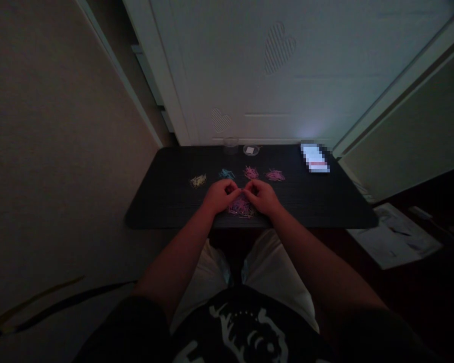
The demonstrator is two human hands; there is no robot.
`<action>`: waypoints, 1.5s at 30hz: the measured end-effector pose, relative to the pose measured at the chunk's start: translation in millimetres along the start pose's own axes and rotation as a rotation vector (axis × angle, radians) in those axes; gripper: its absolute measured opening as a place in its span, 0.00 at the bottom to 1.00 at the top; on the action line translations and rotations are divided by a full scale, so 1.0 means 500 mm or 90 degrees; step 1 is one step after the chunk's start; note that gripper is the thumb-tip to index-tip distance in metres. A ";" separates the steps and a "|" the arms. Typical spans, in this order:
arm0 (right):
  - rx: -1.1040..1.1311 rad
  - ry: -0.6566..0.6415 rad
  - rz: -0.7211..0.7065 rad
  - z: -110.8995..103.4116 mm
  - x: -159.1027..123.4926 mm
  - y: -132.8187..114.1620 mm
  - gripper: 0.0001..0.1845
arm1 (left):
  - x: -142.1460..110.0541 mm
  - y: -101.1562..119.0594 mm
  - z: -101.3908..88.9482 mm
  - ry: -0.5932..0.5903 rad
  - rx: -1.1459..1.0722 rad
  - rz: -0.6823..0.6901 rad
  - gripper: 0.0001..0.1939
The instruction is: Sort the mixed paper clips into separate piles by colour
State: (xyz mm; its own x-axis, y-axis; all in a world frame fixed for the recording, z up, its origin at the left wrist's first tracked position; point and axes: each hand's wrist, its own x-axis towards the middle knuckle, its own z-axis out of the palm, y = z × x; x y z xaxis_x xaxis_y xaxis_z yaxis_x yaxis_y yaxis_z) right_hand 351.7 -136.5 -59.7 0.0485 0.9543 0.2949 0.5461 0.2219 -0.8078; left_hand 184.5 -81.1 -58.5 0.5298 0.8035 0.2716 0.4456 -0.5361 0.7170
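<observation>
My left hand [220, 195] and my right hand [264, 195] meet above a mixed pile of small thin coloured pieces [241, 207] near the table's front edge. The fingers of both are closed in a pinch, thumbs almost touching. Whatever lies between the fingertips is too small and dark to make out. Beyond the hands lie four sorted heaps in a rough row: a yellowish heap [198, 181] at the left, a blue heap [226, 174], a reddish-pink heap [251, 172] and a purplish-pink heap [275, 175] at the right.
On the black table [166, 201], a clear round container [230, 145] and a round lid [251, 150] with a white label stand at the back. A lit, blurred-out phone [315, 157] is at the back right. Behind rises a white panel [242, 75]. Papers [395, 237] lie lower right.
</observation>
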 end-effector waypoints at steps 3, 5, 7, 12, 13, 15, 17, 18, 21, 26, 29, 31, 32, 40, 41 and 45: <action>0.001 0.001 0.000 0.000 0.001 0.001 0.08 | 0.000 -0.001 0.001 0.003 0.001 0.013 0.08; -0.006 0.004 -0.003 0.001 0.001 0.002 0.08 | 0.000 -0.001 0.001 0.002 0.000 0.019 0.07; -0.010 0.008 -0.005 0.001 0.002 0.003 0.08 | 0.000 -0.002 0.000 -0.001 0.002 0.022 0.07; -0.017 0.008 -0.002 0.002 0.002 0.005 0.08 | -0.001 -0.001 -0.001 -0.011 0.006 0.032 0.06; -0.021 0.010 -0.003 0.002 0.002 0.005 0.08 | -0.001 -0.001 -0.001 -0.016 0.005 0.035 0.07; -0.028 0.012 -0.007 0.002 0.002 0.005 0.08 | -0.002 0.000 -0.001 -0.027 0.003 0.038 0.07; -0.039 0.009 -0.013 0.002 0.002 0.004 0.08 | -0.003 0.002 0.000 -0.032 0.005 0.042 0.07; -0.046 0.007 -0.015 0.002 0.002 0.004 0.08 | -0.004 0.002 0.000 -0.031 0.006 0.046 0.07; -0.070 0.012 -0.012 0.003 0.002 0.002 0.08 | -0.004 0.005 0.001 -0.025 0.009 0.068 0.07; -0.103 0.018 -0.009 0.006 0.003 -0.002 0.08 | -0.004 0.009 0.004 -0.004 0.020 0.105 0.07; -0.115 0.025 -0.015 0.007 0.003 -0.003 0.08 | -0.005 0.010 0.004 0.004 0.028 0.125 0.06; -0.121 0.027 -0.016 0.008 0.003 -0.003 0.08 | -0.005 0.010 0.004 0.009 0.032 0.129 0.06; -0.123 0.027 -0.016 0.008 0.003 -0.003 0.08 | -0.006 0.010 0.004 0.012 0.034 0.130 0.06; -0.081 0.017 -0.021 0.007 0.002 -0.001 0.02 | -0.005 0.014 0.003 0.009 0.045 0.087 0.05; -0.069 0.011 -0.031 0.007 0.002 -0.001 0.02 | -0.004 0.014 0.002 0.012 0.046 0.078 0.05; -0.024 0.018 -0.031 0.003 0.001 0.000 0.03 | -0.003 0.013 0.002 0.030 0.054 0.047 0.05</action>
State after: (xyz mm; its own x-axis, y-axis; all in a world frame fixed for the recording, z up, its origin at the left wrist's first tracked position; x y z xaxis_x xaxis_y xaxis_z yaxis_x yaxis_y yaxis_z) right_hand 350.3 -136.0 -60.3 0.0442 0.9362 0.3487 0.5799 0.2602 -0.7720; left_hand 187.5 -86.1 -54.8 0.5296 0.7712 0.3533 0.4667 -0.6127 0.6379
